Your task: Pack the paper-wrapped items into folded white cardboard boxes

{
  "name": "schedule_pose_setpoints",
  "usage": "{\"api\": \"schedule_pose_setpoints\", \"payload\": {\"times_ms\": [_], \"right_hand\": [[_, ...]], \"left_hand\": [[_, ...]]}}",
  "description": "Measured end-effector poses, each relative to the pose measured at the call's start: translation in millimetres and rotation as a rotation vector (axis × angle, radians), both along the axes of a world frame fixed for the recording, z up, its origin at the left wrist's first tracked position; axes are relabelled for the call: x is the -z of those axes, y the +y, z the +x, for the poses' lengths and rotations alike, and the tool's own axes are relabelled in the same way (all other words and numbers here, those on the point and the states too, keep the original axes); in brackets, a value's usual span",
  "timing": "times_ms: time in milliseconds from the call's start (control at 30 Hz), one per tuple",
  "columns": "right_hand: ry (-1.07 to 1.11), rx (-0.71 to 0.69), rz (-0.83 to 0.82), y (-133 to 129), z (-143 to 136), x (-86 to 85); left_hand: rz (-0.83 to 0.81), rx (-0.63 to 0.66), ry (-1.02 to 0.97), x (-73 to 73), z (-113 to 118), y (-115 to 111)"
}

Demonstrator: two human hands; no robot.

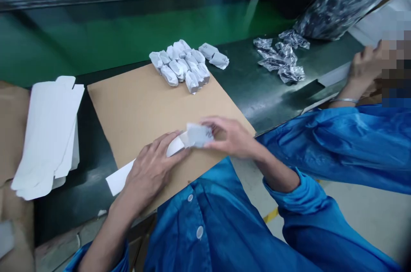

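Note:
My left hand [152, 165] is closed round a long white carton [120, 176], which lies slantwise over the near edge of a brown cardboard sheet [138, 105]. The carton's end pokes out between thumb and fingers. Pinched in my right hand [233, 137] is a small white paper-wrapped packet [199, 135] with dark print, slightly blurred. Its left end is at the carton's end; whether it is partly inside I cannot tell. Toward the back of the sheet sits a cluster of similar wrapped packets [183, 64], with two more packets [214, 55] just to its right.
Flattened white cartons [48, 135] are stacked at the left. Small clear plastic-bagged items [282, 58] lie at the back right of the dark green table [237, 85], before a large plastic bag [349, 0]. A co-worker's hand [366, 66] and blue sleeve are at the right.

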State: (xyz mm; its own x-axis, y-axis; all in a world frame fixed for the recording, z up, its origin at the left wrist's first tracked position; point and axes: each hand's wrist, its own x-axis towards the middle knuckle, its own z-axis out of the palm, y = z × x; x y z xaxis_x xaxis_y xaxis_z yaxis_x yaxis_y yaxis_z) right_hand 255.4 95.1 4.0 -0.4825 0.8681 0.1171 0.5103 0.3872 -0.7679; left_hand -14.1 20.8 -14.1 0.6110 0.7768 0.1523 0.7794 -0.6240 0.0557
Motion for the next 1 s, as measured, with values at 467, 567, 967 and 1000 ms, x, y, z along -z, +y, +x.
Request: {"api": "schedule_pose_setpoints", "payload": {"times_ms": [467,567,967,1000], "right_hand": [[-0.165,-0.242,0.423,-29.9,-35.0,28.4],[-0.101,-0.167,0.334,-43.9,-43.8,30.1],[-0.028,0.043,0.23,-70.6,-63.3,27.0],[-0.029,0.043,0.221,-70.0,-64.8,26.8]], "left_hand": [[-0.031,0.121,-0.022,-5.8,2.9,-10.5],[-0.031,0.125,-0.046,-3.9,1.3,-11.5],[-0.012,-0.069,-0.157,6.8,0.1,-16.4],[-0.019,-0.08,-0.15,5.7,2.8,-16.6]]}}
